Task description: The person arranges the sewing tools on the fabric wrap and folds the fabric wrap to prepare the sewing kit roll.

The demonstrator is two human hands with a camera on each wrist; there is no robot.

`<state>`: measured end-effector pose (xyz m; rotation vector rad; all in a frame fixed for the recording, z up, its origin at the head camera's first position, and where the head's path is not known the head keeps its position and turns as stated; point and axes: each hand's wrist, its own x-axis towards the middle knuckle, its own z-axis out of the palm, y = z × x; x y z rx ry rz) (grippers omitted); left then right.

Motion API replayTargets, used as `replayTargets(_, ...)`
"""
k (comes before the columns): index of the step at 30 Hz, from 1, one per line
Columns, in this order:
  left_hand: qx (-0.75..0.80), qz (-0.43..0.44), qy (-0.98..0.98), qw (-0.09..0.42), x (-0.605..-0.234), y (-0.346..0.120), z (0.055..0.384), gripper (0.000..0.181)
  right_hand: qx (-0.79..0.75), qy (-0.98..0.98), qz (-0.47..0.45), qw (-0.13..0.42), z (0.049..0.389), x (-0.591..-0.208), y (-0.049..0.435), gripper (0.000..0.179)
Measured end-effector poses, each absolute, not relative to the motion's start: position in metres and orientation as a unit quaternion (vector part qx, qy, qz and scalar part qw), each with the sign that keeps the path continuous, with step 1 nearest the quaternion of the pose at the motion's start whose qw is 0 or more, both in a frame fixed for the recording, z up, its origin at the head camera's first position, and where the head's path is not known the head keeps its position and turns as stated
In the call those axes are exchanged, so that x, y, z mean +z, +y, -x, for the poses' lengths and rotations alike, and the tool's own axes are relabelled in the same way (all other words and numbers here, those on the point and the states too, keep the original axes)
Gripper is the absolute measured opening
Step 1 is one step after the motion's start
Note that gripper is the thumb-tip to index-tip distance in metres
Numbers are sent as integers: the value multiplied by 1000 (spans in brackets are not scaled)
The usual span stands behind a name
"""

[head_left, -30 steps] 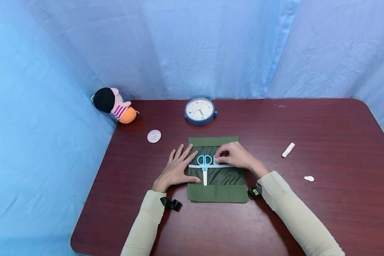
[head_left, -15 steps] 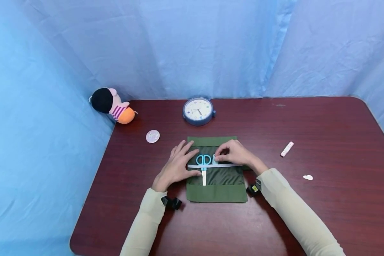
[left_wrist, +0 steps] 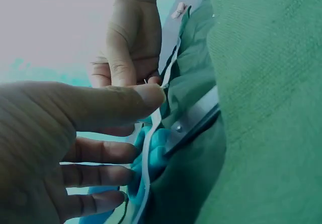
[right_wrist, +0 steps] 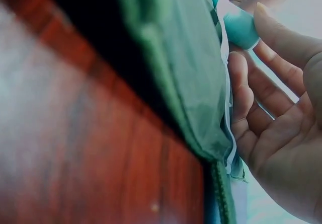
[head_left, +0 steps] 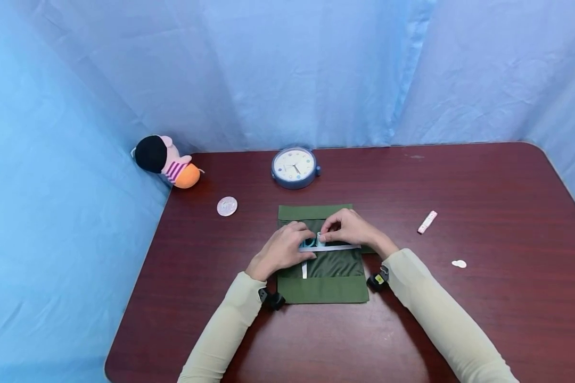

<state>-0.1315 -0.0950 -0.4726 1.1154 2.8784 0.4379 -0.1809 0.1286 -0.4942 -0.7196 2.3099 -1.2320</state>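
Turquoise cylinder [right_wrist: 241,28] in fingers [right_wrist: 239,80], clock [head_left: 294,165] print blurred

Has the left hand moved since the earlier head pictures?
Yes. Judged against the scissors, the left hand has moved to the right, and now partly covers them.

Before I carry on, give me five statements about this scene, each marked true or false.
1. The right hand pinches a small light-blue item. True.
2. In the head view, the left hand partly covers the scissors. True.
3. The scissors lie off the green cloth. False: they lie on it.
4. The white band crosses over the scissors. True.
5. In the head view, the plush toy is right of the clock. False: it is left of it.
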Motion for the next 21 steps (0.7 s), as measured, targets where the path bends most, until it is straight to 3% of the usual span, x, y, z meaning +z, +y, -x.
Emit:
replayTargets(14, 115, -366, 920, -82, -490, -91, 132, 34, -445, 828, 267, 214, 182, -495, 129, 6)
replayTargets(21, 129, -364, 917, -94, -493, -92, 132, 30, -446, 828, 274, 202, 182, -496, 130, 8)
